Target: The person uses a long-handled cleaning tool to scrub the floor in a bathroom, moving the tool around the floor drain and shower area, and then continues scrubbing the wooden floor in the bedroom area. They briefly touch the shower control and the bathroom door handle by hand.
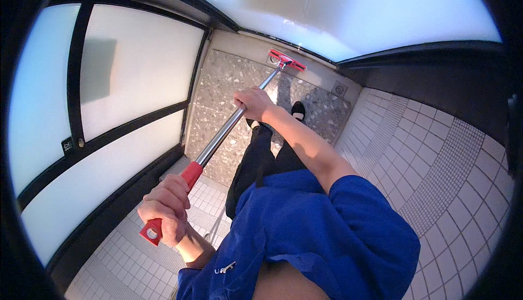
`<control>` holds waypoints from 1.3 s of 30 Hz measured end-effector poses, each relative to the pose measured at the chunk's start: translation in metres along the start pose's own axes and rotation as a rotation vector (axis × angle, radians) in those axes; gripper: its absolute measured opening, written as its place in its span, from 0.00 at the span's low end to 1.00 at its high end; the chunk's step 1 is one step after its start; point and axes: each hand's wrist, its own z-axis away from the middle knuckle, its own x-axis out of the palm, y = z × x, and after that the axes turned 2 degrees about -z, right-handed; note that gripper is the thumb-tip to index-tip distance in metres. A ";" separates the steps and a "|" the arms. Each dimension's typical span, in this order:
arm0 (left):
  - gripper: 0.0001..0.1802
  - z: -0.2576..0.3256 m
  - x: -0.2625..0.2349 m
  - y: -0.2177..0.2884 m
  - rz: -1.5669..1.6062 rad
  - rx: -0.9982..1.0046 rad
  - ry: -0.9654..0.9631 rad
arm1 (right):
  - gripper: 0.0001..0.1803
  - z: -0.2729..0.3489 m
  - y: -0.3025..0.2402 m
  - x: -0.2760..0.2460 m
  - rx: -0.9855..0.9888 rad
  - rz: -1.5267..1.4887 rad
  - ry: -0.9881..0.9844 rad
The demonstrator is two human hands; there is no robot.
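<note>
A long-handled squeegee with a silver pole (220,135) runs slantwise across the view, from the lower left up to the far middle. Its red head (294,65) rests low at the far edge of the speckled stone floor, beside the foot of a glowing white panel. My left hand (165,204) is wrapped round the red grip at the near end, whose tip (151,232) sticks out below the fist. Farther along, my right hand (254,103) closes on the bare metal pole. The underside of the head is hidden.
White framed panels (136,71) stand on the left, and another bright panel (338,11) rises ahead. White tiles (436,191) cover the right side. My black shoe (298,110) stands on the stone slab (218,93). A small square fitting (339,89) sits near the far right corner.
</note>
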 end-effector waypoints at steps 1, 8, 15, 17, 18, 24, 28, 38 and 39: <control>0.16 0.000 -0.001 0.003 -0.019 -0.011 0.024 | 0.10 -0.002 -0.003 -0.002 -0.007 0.011 0.007; 0.15 -0.008 0.003 0.009 0.028 -0.013 0.040 | 0.08 0.011 -0.015 0.001 0.051 -0.130 -0.052; 0.19 -0.009 0.034 0.019 -0.045 -0.019 0.119 | 0.09 0.029 -0.014 -0.011 0.058 -0.172 0.005; 0.18 -0.009 0.038 0.021 -0.020 -0.041 0.218 | 0.09 0.033 -0.012 -0.016 0.016 -0.188 0.028; 0.18 -0.009 0.040 0.027 -0.032 -0.064 0.146 | 0.08 0.039 -0.010 -0.018 0.029 -0.202 0.007; 0.16 -0.009 0.063 0.024 0.006 -0.112 0.005 | 0.10 0.081 0.003 -0.037 0.090 -0.138 0.076; 0.14 -0.005 0.074 0.030 0.068 -0.070 -0.140 | 0.12 0.099 -0.001 -0.063 0.060 -0.146 0.040; 0.18 -0.015 0.065 0.031 0.175 -0.009 -0.412 | 0.10 0.110 -0.012 -0.064 0.049 -0.191 0.178; 0.18 -0.014 0.058 0.034 0.205 0.006 -0.411 | 0.10 0.106 -0.019 -0.061 0.036 -0.175 0.201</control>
